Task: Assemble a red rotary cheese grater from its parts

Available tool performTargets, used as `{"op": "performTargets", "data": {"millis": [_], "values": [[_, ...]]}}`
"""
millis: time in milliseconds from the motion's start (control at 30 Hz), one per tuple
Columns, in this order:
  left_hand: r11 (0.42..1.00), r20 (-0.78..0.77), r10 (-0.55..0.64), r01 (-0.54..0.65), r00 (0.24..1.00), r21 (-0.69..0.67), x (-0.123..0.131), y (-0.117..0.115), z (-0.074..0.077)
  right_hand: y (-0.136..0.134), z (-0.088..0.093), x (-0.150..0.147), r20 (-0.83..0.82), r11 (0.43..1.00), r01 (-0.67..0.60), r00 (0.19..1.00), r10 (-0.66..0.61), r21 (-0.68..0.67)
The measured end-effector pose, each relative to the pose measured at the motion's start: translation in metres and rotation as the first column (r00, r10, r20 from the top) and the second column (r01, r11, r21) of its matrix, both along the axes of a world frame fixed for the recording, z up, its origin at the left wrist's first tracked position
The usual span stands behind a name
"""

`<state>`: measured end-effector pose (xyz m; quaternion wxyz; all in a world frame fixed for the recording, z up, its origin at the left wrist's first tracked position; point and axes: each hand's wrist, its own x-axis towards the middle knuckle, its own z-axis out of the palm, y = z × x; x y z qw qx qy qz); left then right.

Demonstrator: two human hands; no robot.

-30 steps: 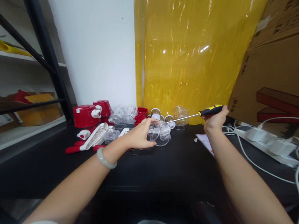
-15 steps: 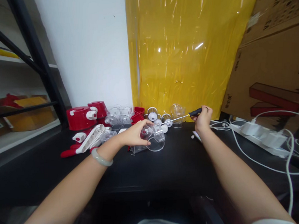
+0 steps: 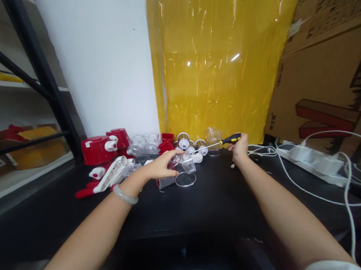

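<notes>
My left hand (image 3: 162, 165) curls thumb and fingers around a clear plastic part (image 3: 188, 162) just above the black table. Below that part a clear round rim (image 3: 185, 185) shows; whether the two are joined I cannot tell. In my right hand (image 3: 241, 149) is a screwdriver (image 3: 231, 138) with a black and yellow handle. Its metal shaft slants down to the left and reaches the top of the clear part, where the tip is hard to make out. Behind the shaft stand several white and metallic cylinders (image 3: 183, 141).
Red housings (image 3: 98, 150) and white handles (image 3: 112, 172) with red ends lie at the left. Clear cups (image 3: 143, 143) and red pieces (image 3: 167, 142) line the wall. A power strip (image 3: 325, 172) with white cables and a cardboard box (image 3: 321, 78) are at the right.
The head view has shifted slightly. Both hands keep hold of the same things, and the screwdriver is still at the clear part, its shaft a little more steeply slanted.
</notes>
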<state>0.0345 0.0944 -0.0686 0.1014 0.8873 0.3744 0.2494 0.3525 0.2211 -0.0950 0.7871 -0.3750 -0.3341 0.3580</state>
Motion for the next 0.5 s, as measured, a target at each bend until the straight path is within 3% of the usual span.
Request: {"op": "performTargets", "data": {"millis": [200, 367, 500], "values": [[1.000, -0.039, -0.020, 0.020, 0.999, -0.001, -0.001, -0.001, 0.003, -0.001, -0.002, 0.000, -0.021, 0.997, -0.019, 1.000, 0.017, -0.079], [0.992, -0.128, 0.114, -0.107, 0.985, 0.062, 0.002, -0.009, 0.005, 0.005, -0.010, 0.001, -0.027, 0.995, 0.002, 1.000, -0.005, -0.097], [0.983, -0.182, 0.157, -0.136, 0.971, 0.126, 0.002, -0.011, 0.002, 0.014, -0.018, 0.002, 0.031, 0.993, 0.063, 0.998, -0.060, -0.096]]}}
